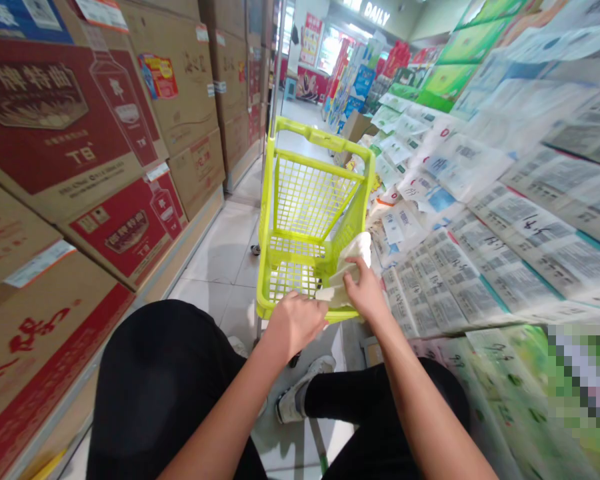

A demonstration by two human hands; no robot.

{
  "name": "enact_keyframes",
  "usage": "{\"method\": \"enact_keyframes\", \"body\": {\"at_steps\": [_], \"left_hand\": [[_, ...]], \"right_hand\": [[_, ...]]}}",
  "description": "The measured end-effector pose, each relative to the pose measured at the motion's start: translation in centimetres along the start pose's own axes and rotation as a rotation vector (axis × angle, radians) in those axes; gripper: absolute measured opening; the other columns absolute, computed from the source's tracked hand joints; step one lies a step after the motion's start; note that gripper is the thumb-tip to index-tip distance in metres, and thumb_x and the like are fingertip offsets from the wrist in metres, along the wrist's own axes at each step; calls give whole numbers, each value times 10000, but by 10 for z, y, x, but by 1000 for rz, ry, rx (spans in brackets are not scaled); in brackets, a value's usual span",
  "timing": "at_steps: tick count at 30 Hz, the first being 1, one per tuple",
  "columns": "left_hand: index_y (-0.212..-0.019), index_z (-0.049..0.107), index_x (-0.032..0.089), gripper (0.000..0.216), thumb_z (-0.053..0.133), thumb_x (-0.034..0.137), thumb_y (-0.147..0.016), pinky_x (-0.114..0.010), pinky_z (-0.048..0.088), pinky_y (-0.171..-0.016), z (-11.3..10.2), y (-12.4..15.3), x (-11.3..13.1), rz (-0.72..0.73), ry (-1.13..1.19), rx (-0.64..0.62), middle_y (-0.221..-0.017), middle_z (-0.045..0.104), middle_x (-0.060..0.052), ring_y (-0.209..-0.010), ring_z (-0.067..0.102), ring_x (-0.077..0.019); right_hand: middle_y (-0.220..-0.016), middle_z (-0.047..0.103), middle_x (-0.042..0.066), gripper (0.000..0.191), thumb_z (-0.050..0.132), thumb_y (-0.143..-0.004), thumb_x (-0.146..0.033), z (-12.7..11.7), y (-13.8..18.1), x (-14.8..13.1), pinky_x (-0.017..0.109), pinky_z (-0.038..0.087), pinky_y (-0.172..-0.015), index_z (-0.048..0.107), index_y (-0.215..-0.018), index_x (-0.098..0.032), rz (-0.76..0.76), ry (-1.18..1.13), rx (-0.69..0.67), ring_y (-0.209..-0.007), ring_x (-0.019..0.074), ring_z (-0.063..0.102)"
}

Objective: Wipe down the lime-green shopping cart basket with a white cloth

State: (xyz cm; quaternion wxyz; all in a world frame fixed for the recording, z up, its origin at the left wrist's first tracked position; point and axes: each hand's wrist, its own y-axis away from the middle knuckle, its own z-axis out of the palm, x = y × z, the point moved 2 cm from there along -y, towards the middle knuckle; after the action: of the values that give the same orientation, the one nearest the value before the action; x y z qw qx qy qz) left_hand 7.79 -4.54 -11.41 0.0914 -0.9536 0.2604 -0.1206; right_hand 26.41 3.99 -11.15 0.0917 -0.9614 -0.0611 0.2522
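A lime-green shopping basket (320, 230) with lattice sides stands in front of me, its inside facing me. My left hand (300, 319) is closed over the near rim, its fingertips hidden under it. In my right hand (364, 288) is a white cloth (347, 263), bunched between thumb and fingers at the basket's near right side. Part of the cloth hangs inside the basket and one edge runs toward my left fingers. Whether the left fingers also touch the cloth I cannot tell.
Stacked cardboard boxes (125, 240) line the left side on a low platform. Packs of tissue paper (460, 267) are piled along the right. Between them a tiled aisle (213, 250) leads to display shelves (357, 83). My knees flank the basket, close to both stacks.
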Motion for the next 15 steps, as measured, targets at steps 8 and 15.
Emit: {"method": "enact_keyframes", "body": {"at_steps": [8, 15], "left_hand": [[-899, 652, 166, 165, 640, 330, -909, -370, 460, -761, 5, -7, 17, 15, 1, -9, -790, 724, -64, -801, 705, -257], [-876, 643, 156, 167, 632, 318, -915, -357, 467, -747, 11, -10, 21, 46, -2, 1, -757, 708, -73, -772, 700, -246]], "right_hand": [[-1281, 644, 130, 519, 437, -930, -303, -15, 21, 9, 437, 509, -977, 520, -1440, -252, -15, 126, -77, -1110, 292, 648], [-1408, 564, 181, 670, 465, -883, -226, -15, -61, 19, 467, 465, -1063, 431, -1552, -198, 8, 200, -63, -1272, 326, 569]]}}
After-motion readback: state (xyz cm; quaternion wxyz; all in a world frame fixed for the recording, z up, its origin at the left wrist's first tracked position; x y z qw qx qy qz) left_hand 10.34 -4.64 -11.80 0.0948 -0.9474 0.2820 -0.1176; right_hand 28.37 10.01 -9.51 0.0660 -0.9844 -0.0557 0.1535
